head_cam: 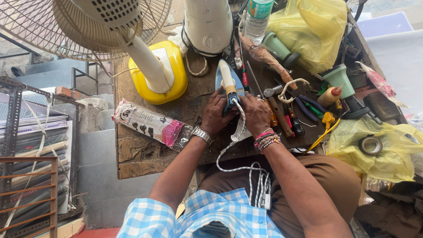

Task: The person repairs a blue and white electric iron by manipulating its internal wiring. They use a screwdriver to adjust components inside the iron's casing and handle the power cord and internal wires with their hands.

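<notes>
Head view — both hands [216, 113] [255, 112] closed around iron [229, 83]

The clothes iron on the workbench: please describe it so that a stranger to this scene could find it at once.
Start at the worn wooden workbench and find the yellow fan base. Just right of it lies the clothes iron, with the left hand and the right hand at its near end. Only it has a blue body, a cream handle and a white braided cord.

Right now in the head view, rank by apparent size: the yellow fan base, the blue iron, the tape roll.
1. yellow fan base, largest
2. blue iron, partly covered by both hands
3. tape roll, smallest
</notes>
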